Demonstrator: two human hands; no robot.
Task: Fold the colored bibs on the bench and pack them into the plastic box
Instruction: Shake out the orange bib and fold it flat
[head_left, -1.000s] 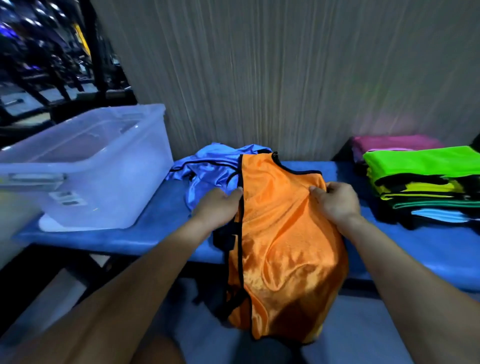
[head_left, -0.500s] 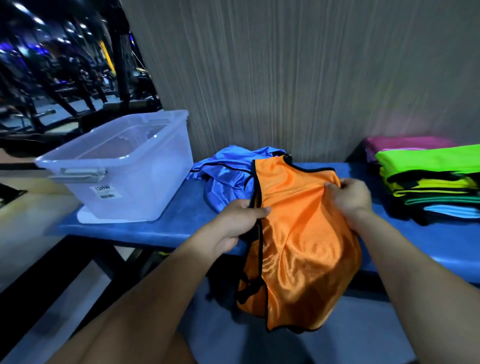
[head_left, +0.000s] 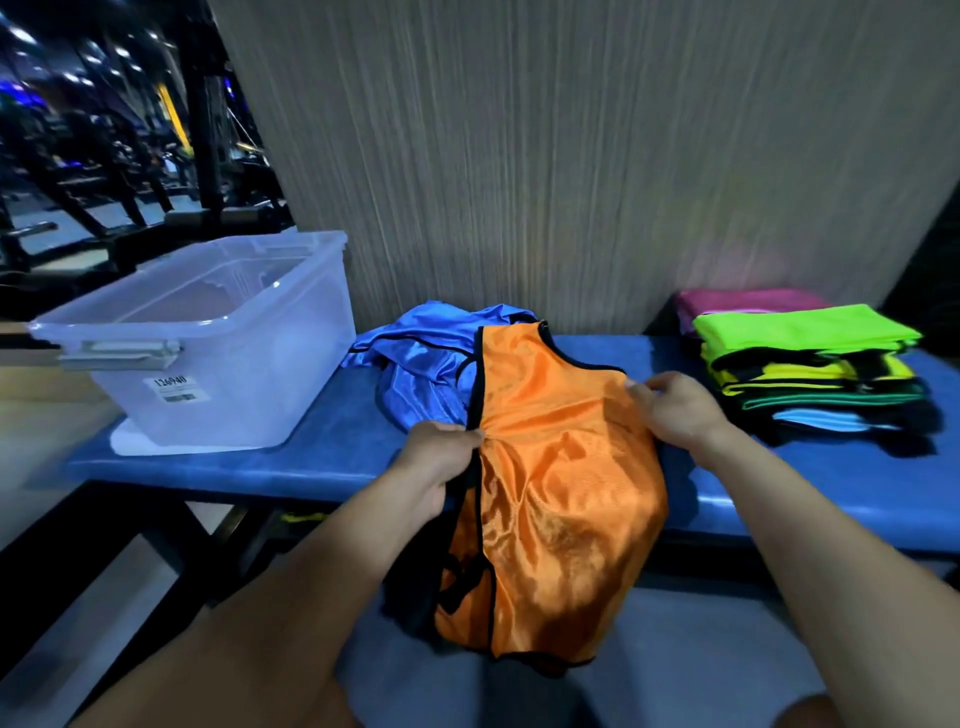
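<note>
Since a second ago the left hand (head_left: 439, 457) has slid down the black-trimmed left edge of the orange bib (head_left: 550, 483), while the right hand (head_left: 675, 410) has hardly moved along the right edge. Both pinch the fabric, thumbs over curled fingers. The bib lies with its long axis running away from the person: its neck end rests on the blue bench (head_left: 322, 457), touching the crumpled blue bib (head_left: 426, 364), and its lower end hangs over the near edge. The hands sit across the bib's middle, so the next fold probably brings the hanging end up toward them. The plastic box (head_left: 218, 353) stands well to the left, nearer the left hand; a stack of folded bibs (head_left: 810, 374) lies just beside the right
</note>
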